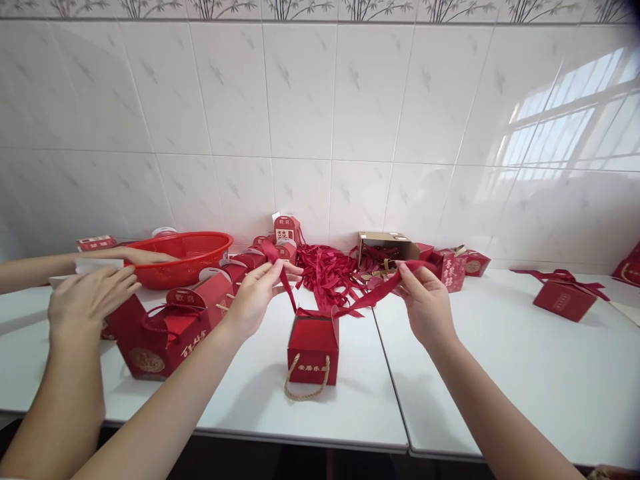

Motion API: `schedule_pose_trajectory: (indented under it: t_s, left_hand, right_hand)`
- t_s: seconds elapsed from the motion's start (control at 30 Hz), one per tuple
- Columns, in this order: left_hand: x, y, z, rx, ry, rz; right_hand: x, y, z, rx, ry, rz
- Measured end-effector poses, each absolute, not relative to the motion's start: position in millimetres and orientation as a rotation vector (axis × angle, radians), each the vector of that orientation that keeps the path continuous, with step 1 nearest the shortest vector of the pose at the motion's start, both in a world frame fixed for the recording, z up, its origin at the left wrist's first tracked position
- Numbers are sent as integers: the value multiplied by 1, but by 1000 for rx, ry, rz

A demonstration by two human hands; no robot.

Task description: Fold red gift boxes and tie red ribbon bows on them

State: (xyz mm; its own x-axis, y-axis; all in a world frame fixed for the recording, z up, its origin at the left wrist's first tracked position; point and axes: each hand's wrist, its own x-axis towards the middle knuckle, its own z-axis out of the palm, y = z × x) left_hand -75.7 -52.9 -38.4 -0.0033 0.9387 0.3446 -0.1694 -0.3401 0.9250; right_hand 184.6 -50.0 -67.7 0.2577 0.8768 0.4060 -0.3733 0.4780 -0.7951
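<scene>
A small red gift box with a twisted cord handle stands upright on the white table in front of me. From its top a red ribbon spreads out to both sides. My left hand pinches one end of the ribbon, up and to the left of the box. The other end is pinched between the fingertips of my right hand, up and to the right. Both ribbon ends are raised above the table. Where the ribbon meets the box top, I cannot make out how it is tied.
At left, a co-worker's hands are by a red plastic basket and a larger red box. Behind lie a heap of red ribbons and an open cardboard box. A ribboned box sits at right. A seam divides the tables.
</scene>
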Motion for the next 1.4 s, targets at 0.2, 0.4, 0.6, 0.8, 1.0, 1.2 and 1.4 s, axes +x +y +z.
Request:
schedule_pose_trajectory:
  t_s: [0.2, 0.4, 0.6, 0.8, 1.0, 1.2, 1.4]
  left_hand:
    - [-56, -58, -16, 1495, 776, 1432]
    - [-45, -65, -5, 1735, 862, 1274]
    - [-48, -70, -7, 1938, 1085, 1167]
    - [-58, -71, -7, 1687, 908, 1076]
    - [-67, -65, -13, 1284, 789, 938]
    - [-71, -71, -17, 1530, 823, 947]
    - [-68, -81, -22, 1822, 1048, 1165]
  right_hand:
    - [146, -37, -34, -547, -1225, 1046]
    - [119, -39, -18, -606, -1575, 1222]
    - [115, -49, -18, -569, -1668, 1144]
    - [121, -39, -30, -532, -1803, 956]
    - [131, -33, -33, -428, -2174, -104]
    - [136, -35, -36, -478, -2204, -505]
    - [136, -37, -42, -492, -2086, -298]
